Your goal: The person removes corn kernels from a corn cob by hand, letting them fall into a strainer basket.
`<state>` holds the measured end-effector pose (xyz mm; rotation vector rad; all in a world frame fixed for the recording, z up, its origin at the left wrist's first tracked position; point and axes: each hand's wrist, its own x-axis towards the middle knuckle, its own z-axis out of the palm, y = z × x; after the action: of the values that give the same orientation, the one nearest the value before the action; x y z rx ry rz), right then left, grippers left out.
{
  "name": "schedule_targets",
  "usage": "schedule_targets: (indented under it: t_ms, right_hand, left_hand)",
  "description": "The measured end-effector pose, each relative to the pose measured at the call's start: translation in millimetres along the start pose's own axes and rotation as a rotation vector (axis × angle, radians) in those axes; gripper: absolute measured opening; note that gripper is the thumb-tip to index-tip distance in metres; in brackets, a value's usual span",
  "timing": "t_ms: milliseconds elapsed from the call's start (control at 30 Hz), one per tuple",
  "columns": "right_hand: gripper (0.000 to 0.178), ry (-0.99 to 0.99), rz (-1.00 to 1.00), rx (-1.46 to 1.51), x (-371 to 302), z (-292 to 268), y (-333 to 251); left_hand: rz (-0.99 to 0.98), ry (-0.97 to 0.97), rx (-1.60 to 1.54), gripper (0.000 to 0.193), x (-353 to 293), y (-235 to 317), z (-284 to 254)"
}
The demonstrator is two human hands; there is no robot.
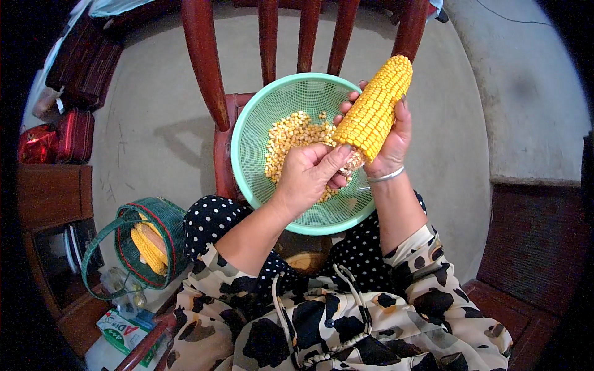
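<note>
A large yellow corn cob [375, 105] is held tilted over the right side of a green plastic colander [244, 133]. My right hand [393, 139] wraps round it from below and the right, fingers showing along its far side. At the cob's lower end, where bare, pale core shows, my left hand [312, 173] presses its thumb, with the fingers curled beneath. Loose corn kernels [291, 136] lie in the colander, partly hidden by my left hand. Most rows of kernels on the cob are still in place.
The colander rests on a dark red wooden chair [223, 154] with a slatted back. At the left stands a green woven basket [164, 216] holding several corn cobs [148, 247]. Plastic bags [124, 290] and a green-white carton [127, 334] lie near it. Wooden cabinet [55, 198] at far left.
</note>
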<state>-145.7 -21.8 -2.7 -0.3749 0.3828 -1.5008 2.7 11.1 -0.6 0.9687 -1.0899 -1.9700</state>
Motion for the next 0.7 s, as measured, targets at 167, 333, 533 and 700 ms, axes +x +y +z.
schedule_targets:
  t_ms: [167, 333, 533, 700]
  right_hand:
    - [0.049, 0.001, 0.011, 0.021, -1, 1, -2]
    - [0.039, 0.162, 0.032, -0.187, -1, 3, 0]
    - [0.048, 0.101, 0.017, -0.094, 0, 1, -5]
    - [0.055, -0.061, -0.025, 0.069, 1, -7, -7]
  left_hand:
    - [0.021, -0.021, 0.027, 0.031, 2, 3, -4]
    - [0.021, 0.016, 0.158, 0.029, 5, -3, -13]
    - [0.096, 0.032, 0.224, 0.024, 3, 6, -10]
    - [0.052, 0.095, 0.205, 0.021, 2, 7, -7]
